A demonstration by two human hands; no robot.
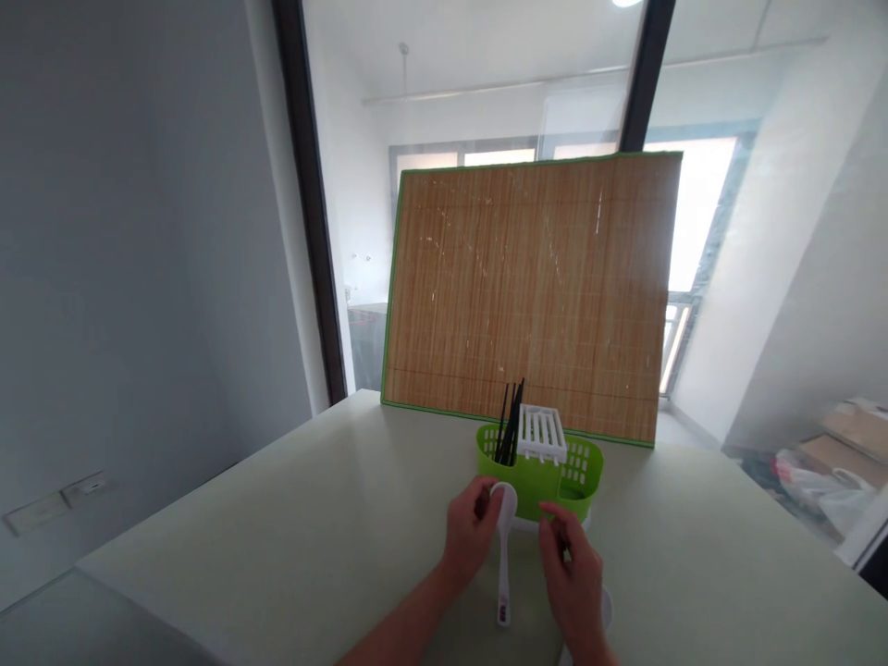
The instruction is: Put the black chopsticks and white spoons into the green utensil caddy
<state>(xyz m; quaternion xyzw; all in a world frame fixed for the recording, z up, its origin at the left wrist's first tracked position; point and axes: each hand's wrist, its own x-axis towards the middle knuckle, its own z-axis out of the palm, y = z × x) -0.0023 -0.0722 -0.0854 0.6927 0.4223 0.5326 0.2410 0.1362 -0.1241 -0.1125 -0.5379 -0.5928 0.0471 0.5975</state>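
From afar I'd call this a home, judging by the bright-green perforated plastic cutlery basket, pale rectangular wall sockets and tall dark window frame.

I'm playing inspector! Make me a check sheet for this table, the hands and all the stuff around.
Surface: pale table, top looks flat.
Job's things: white spoon; green basket holding black sticks, with a white slotted rack at its top.
Clutter: boxes and a plastic bag off to the right; a white thing partly hidden by the right hand, too covered to name.
Hands: left hand pinches the spoon's bowl end; right hand, fingers curled, is near the basket, nothing seen in its grip.
Cables: nothing seen.
Surroundings: mat standing behind the basket; wall socket at left.
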